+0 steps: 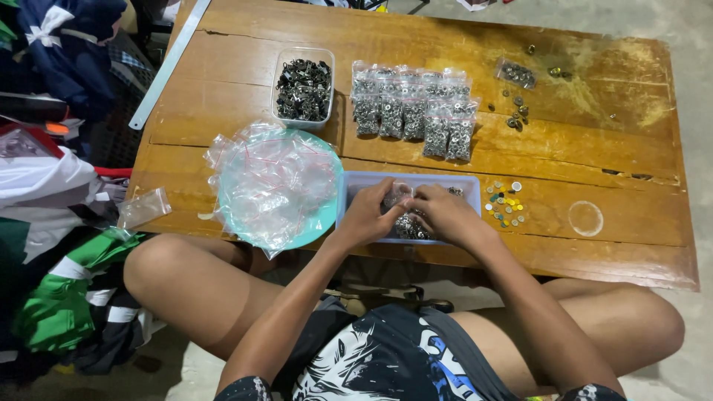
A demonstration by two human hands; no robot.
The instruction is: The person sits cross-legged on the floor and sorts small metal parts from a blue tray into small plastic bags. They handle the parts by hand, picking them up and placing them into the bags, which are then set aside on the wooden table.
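both hands met at lower centre over a pale tray (475,183): left hand (365,217) pinched the mouth of a small clear bag (399,194), right hand (443,214) closed on small metal fasteners (411,228). bag judged light, limp, slippery, best held by its rim; fasteners hard and prone to scatter.

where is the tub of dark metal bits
In the head view the clear tub sits at the table's far left, behind the teal plate and left of the filled bags.
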